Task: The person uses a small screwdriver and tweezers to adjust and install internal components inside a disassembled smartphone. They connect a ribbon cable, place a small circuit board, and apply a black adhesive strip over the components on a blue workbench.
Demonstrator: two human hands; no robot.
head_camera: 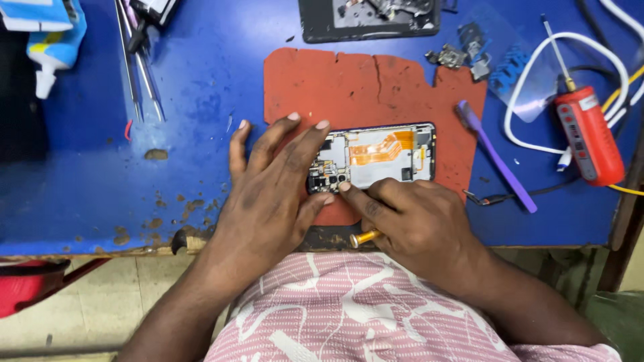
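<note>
Both hands meet over an opened phone [376, 157] at the middle of the frame. The left hand [268, 194] lies open, fingers spread flat, pressing down on the phone's left end, its thumb along the lower edge. The right hand [416, 221] is closed around a small tool with a yellow handle [365, 236], whose butt end pokes out below the knuckles; its forefinger points at the lower left corner of the phone, and the tool's tip is hidden, so I cannot tell quite where it touches. The phone lies lengthwise with its back off, showing a circuit board and an orange flex cable [382, 147]. It rests on a cracked red mat [349, 80] on the blue table [100, 181]. A purple brush [496, 157] lies just right of the phone, across the mat's edge. A red electric screwdriver [589, 134] lies at the right of the frame, among white cable. Tweezers [137, 74] lie at the upper left.
</note>
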